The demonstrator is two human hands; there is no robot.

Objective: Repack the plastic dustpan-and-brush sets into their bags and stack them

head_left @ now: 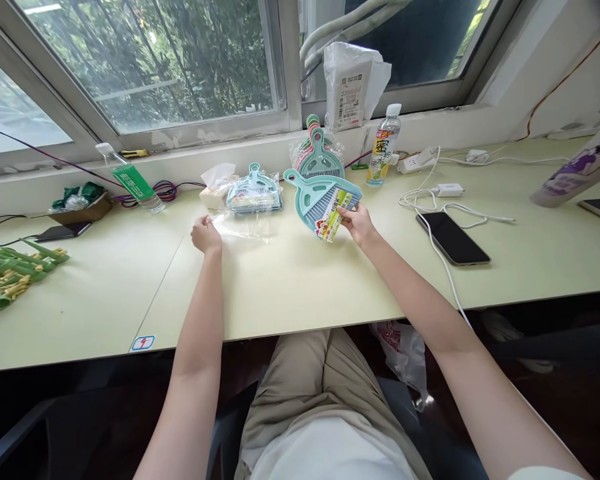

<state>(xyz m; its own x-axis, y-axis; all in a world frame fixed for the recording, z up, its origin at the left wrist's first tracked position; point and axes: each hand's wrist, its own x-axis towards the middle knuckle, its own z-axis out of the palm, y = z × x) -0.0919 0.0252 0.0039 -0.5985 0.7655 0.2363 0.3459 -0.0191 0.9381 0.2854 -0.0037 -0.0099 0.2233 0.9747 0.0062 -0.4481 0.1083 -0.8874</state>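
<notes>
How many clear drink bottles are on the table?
2: the green-label bottle, beyond and left of the left hand; the yellow-label bottle, behind and right of the dustpan in the right hand.

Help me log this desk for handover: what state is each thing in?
Left hand, closed, apparently on clear bag
Clear bag, limp, looks empty
Right hand, closed on teal dustpan set
Teal dustpan set, brush inside, label attached
Stacked dustpans, upright, clear-wrapped
Flat-lying dustpans, clear-wrapped
Green-labelled bottle, capped
Lemon bottle, capped, standing
Black phone, screen dark
</notes>
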